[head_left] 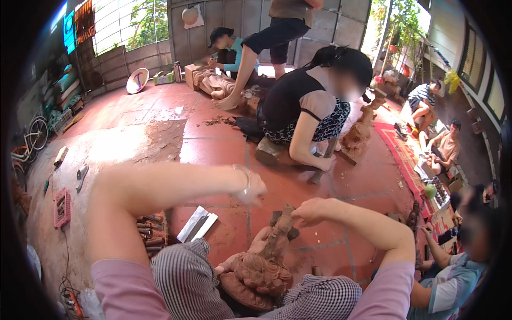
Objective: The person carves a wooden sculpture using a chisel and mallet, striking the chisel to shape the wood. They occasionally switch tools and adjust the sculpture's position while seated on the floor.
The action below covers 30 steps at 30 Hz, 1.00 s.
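Note:
A reddish-brown carved wooden figure [261, 269] lies tilted between my knees, its narrow end pointing away from me. My right hand [311, 212] is closed beside that narrow end; what its fingers hold, if anything, is too small to make out. My left hand [255, 190] hangs in the air above and left of the carving's tip, apart from it. It is smeared by motion, so its fingers do not show clearly. A bracelet [247, 180] circles the left wrist. Dark blocks [293, 233] lie behind the carving's upper part.
Left of my knee are a white box-like piece [197, 224] and a bundle of handled tools [152, 230]. A pink basket [62, 208] stands farther left. Ahead, a crouching person [314, 101] works beside another carving [356, 138]. More people sit along a red mat [400, 154] at right.

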Available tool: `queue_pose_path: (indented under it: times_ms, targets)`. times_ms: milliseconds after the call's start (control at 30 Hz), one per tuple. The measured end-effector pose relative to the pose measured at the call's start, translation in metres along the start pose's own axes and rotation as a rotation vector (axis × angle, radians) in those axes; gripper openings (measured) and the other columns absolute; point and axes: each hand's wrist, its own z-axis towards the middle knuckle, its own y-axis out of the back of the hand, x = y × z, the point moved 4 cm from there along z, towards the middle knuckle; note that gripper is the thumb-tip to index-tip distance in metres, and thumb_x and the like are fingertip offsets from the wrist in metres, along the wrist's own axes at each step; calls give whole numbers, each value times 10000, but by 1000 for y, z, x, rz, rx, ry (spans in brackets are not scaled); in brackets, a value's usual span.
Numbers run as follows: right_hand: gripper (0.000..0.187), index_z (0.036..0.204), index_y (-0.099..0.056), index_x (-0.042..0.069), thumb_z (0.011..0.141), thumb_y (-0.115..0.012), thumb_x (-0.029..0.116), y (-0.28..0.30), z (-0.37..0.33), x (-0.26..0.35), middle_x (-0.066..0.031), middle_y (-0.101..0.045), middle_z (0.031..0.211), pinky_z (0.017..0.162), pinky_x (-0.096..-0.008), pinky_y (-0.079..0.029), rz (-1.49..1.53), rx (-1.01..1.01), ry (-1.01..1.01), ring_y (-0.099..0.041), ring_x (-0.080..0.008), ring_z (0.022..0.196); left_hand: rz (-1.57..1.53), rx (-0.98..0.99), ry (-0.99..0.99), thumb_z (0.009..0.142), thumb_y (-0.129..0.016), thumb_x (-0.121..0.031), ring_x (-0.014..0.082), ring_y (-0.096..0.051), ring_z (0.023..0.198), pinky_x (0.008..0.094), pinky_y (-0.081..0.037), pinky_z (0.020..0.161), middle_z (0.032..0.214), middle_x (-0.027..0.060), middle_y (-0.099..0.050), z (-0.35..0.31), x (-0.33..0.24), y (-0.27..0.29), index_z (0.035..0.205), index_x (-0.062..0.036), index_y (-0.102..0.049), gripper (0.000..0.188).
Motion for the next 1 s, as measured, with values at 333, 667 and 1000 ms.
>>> queue_pose_path:
  times_ms: [333,667,1000]
  targets:
    - [94,773,-544,44,792,-596,120,8,50,4,-142,-541,696,595,-435,-440,366,-489,183,-558,-356,679,92,-145,-54,942,-536,-404,307,-657,970,391,-516,869,1021,187,-680,61,174,-60,1136,10,-603,462]
    - [131,815,-603,-6,816,-696,87,-74,90,61,-134,-579,723,557,-351,-452,948,-396,144,-577,-294,637,-933,-344,730,874,-588,-309,239,-684,860,379,-523,805,815,151,-696,113,212,-360,830,-36,-684,293]
    - [65,868,-628,-14,826,-663,23,-79,67,56,-91,-594,756,549,-271,-427,999,-515,5,-551,-185,629,-831,-500,1103,798,-714,-335,255,-652,913,386,-506,793,905,81,-690,37,175,-490,933,-103,-654,275]
